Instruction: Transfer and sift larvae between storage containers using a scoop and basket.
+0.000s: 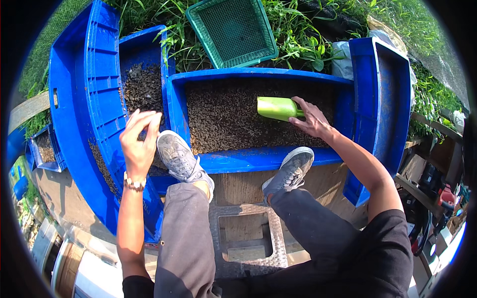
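My right hand (312,117) grips the handle of a lime-green plastic scoop (275,108). The scoop lies sideways over a wide blue plastic crate (242,162), its mouth toward the left. Inside that crate spreads a layer of small tan, grain-like pieces that look like insect larvae (223,119) on dark, fine material. My left hand (139,139) is raised over the left-hand crates, fingers bent in toward the thumb; whether anything is between them cannot be seen. Behind it, another blue crate (139,41) holds a darker clumped heap (143,87).
A long blue crate (70,89) leans at the left; a narrow one (384,100) stands tilted at the right. Behind the middle crate a green mesh basket (238,33) rests in grass. My shoes (179,156) press near the front crate rim. A woven-pattern plastic stool (277,238) is below me.
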Available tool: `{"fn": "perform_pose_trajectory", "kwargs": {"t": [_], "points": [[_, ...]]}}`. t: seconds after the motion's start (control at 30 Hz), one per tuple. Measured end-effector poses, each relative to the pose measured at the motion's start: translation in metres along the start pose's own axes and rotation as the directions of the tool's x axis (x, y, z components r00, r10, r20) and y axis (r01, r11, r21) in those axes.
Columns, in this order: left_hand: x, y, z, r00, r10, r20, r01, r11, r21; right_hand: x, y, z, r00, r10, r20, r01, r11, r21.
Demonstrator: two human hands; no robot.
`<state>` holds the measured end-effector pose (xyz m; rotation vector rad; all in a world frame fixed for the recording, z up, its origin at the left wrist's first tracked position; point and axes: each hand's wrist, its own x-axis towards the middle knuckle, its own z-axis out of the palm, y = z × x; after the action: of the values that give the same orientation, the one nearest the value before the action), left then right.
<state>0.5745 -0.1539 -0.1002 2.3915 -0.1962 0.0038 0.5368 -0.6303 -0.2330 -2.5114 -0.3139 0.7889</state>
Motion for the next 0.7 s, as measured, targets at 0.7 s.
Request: {"fn": "perform_pose_trajectory", "kwargs": {"t": [0.7], "points": [[0.184, -0.128, 0.256, 0.528, -0.687, 0.499, 0.728, 0.668, 0.15, -0.044, -0.013, 0.014, 0.893, 0.445, -0.071, -0.269, 0.653, 0.708]]}}
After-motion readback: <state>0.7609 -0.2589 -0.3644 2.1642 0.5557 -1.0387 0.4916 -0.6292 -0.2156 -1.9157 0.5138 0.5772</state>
